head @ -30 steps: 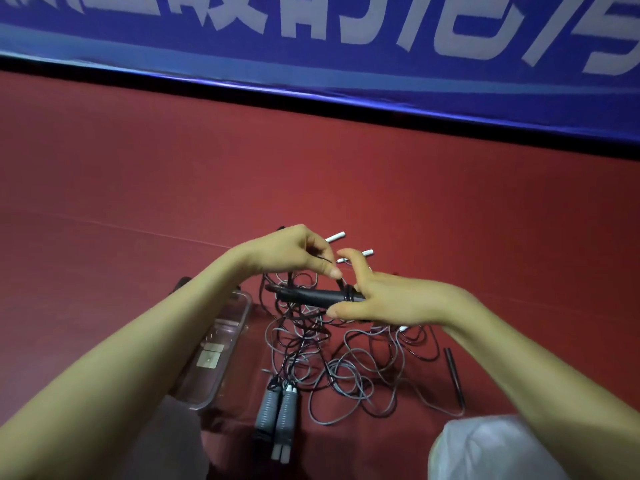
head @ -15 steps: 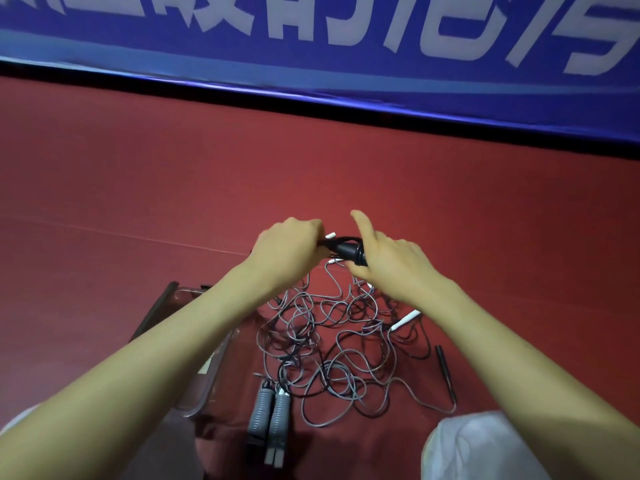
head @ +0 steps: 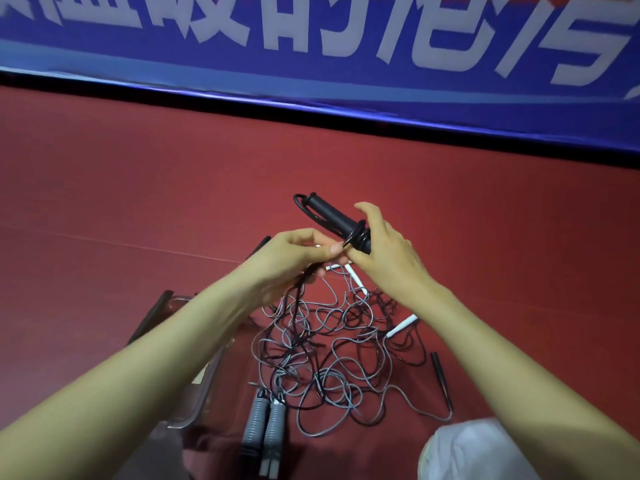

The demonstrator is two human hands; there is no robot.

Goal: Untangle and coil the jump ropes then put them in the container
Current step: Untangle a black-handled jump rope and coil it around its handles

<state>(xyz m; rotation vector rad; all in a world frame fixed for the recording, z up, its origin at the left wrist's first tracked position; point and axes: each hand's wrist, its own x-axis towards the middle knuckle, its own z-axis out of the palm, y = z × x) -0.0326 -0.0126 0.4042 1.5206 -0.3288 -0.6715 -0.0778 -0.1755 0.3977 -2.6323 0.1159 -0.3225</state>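
My right hand (head: 388,258) grips the lower end of a black jump-rope handle (head: 329,216) that points up and to the left. My left hand (head: 294,258) pinches the black cord (head: 301,299) just beside that handle; the cord hangs from it into the pile. A tangled heap of grey and black ropes (head: 332,355) lies on the red floor beneath both hands. Two grey ribbed handles (head: 265,431) lie side by side at its near edge. A clear plastic container (head: 194,403) sits to the left, partly hidden by my left forearm.
White slim handles (head: 401,326) and a thin black handle (head: 440,379) lie at the pile's right side. A blue banner (head: 311,46) with white characters runs along the back. My knee in light fabric (head: 474,452) is at the bottom right.
The black handle has been tilted up so its free end points up-left. My left hand slid off the handle down onto the cord.
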